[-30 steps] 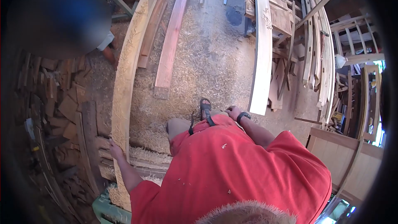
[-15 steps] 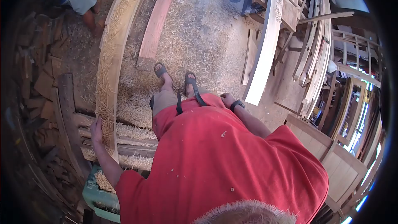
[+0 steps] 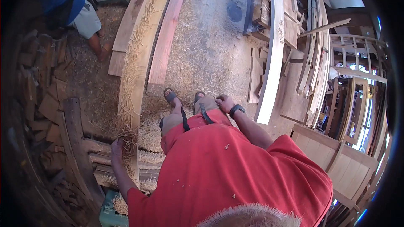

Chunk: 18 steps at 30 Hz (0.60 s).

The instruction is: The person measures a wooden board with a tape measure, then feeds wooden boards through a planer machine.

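Note:
My left hand (image 3: 117, 150) is at the left edge of a long board (image 3: 134, 73) strewn with wood shavings; its fingers are partly hidden by shavings and the board's edge. My right hand (image 3: 225, 103), with a dark band on the wrist, hangs near my right thigh with its fingers curled; whatever they may hold is too small to make out. A reddish plank (image 3: 169, 29) lies right of the shaving-covered board. Farther right is a long pale board (image 3: 273, 54), apart from my right hand.
Another person (image 3: 86, 17) in blue stands at the upper left. Scrap wood (image 3: 48, 105) is heaped at the left. A green plastic object (image 3: 110, 212) sits at the lower left. Long timbers (image 3: 317, 59) and a panelled wooden piece (image 3: 334, 159) are at the right.
The view has shifted. My left hand stays at the shaving-covered board's edge while the board lies at a different angle. My feet have come more into view, and the other person's legs show more.

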Tool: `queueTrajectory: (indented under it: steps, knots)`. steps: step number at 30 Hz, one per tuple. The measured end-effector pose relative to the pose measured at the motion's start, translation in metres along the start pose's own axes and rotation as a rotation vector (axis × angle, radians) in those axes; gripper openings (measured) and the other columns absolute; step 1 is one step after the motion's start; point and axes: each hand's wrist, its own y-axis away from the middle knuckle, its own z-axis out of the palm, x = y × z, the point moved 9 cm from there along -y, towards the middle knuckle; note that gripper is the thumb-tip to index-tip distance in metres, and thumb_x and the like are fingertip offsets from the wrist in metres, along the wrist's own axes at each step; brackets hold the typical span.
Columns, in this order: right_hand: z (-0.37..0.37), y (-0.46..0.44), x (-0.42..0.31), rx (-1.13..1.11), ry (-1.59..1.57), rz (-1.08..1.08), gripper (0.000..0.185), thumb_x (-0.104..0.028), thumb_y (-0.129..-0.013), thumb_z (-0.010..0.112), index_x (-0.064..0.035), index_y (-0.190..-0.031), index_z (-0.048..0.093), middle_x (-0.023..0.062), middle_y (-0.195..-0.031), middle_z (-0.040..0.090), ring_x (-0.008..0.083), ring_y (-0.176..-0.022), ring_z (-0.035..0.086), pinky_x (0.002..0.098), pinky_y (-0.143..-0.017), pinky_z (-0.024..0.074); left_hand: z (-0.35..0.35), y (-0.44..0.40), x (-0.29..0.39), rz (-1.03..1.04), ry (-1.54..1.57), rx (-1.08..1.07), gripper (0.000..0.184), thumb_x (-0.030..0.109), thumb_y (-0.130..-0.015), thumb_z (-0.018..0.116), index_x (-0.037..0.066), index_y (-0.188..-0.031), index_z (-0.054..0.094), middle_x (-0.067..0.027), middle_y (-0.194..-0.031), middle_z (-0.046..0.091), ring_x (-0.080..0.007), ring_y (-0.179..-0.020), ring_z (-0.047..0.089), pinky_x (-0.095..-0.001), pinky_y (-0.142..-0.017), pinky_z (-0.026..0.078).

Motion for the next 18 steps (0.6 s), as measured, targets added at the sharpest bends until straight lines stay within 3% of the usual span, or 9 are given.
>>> queueTrajectory:
  steps: [9, 12, 16, 18]
  knots:
    - [-0.01, -0.017, 0.015, 0.023, 0.05, 0.095, 0.039, -0.031, -0.088, 0.063, 0.0018, -0.108, 0.067, 0.0201, -0.103, 0.07, 0.029, -0.097, 0.067, 0.0378, -0.087, 0.0513, 0.013, -0.007, 0.043, 0.016, -0.207, 0.112, 0.06, 0.059, -0.084, 0.066, 0.002, -0.1, 0.07, 0.0014, -0.081, 0.064, -0.0088, -0.073, 0.05, -0.0261, -0.068, 0.042]
    - [-0.015, -0.033, 0.015, -0.019, 0.053, 0.089, 0.039, -0.031, -0.089, 0.062, 0.0021, -0.11, 0.067, 0.0198, -0.104, 0.07, 0.028, -0.096, 0.067, 0.0379, -0.085, 0.052, 0.005, -0.026, 0.026, -0.001, -0.223, 0.104, 0.059, 0.058, -0.087, 0.063, 0.002, -0.102, 0.069, 0.0008, -0.085, 0.064, -0.0092, -0.076, 0.051, -0.0272, -0.07, 0.043]
    - [-0.027, -0.04, 0.003, 0.001, -0.031, 0.097, 0.04, -0.03, -0.089, 0.064, 0.0029, -0.111, 0.065, 0.0192, -0.104, 0.07, 0.0274, -0.093, 0.067, 0.0384, -0.083, 0.0531, 0.026, -0.019, 0.07, 0.143, -0.209, 0.136, 0.057, 0.056, -0.089, 0.061, 0.001, -0.104, 0.068, 0.0011, -0.087, 0.063, -0.0107, -0.078, 0.05, -0.029, -0.072, 0.042]
    - [-0.025, -0.056, 0.013, 0.017, -0.052, 0.074, 0.038, -0.029, -0.09, 0.064, 0.0025, -0.111, 0.065, 0.0173, -0.101, 0.07, 0.0251, -0.089, 0.068, 0.0383, -0.079, 0.0542, 0.027, -0.025, 0.067, 0.043, -0.245, 0.1, 0.058, 0.055, -0.09, 0.059, 0.0, -0.109, 0.067, 0.0005, -0.089, 0.063, -0.0126, -0.08, 0.05, -0.0308, -0.075, 0.042]
